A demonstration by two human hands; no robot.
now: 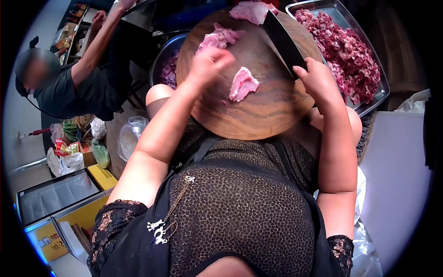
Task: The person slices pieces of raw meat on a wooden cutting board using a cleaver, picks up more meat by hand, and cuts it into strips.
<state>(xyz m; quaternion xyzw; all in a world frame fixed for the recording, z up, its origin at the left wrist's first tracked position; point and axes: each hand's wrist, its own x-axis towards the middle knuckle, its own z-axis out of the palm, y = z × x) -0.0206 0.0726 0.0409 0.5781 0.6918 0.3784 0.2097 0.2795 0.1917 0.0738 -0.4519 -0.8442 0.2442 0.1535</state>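
My right hand (318, 83) is closed round the handle of a cleaver (282, 42), its wide dark blade tilted up over the right part of a round wooden chopping board (258, 122). My left hand (208, 68), its fingers curled and smeared by motion, is over the board's left side, just below a pile of pale pink meat (220, 37). Whether it holds anything is hidden. A single piece of raw meat (243, 84) lies near the middle of the board. A larger slab of meat (249, 11) sits at the far edge, beside the blade tip.
Right of the board, a metal tray (386, 87) carries a heap of chopped meat (353, 57). A metal bowl (159, 57) with more meat is partly under the board's left edge. Another person (87, 87) is at the left. Bags (67, 161) and boxes stand below them.
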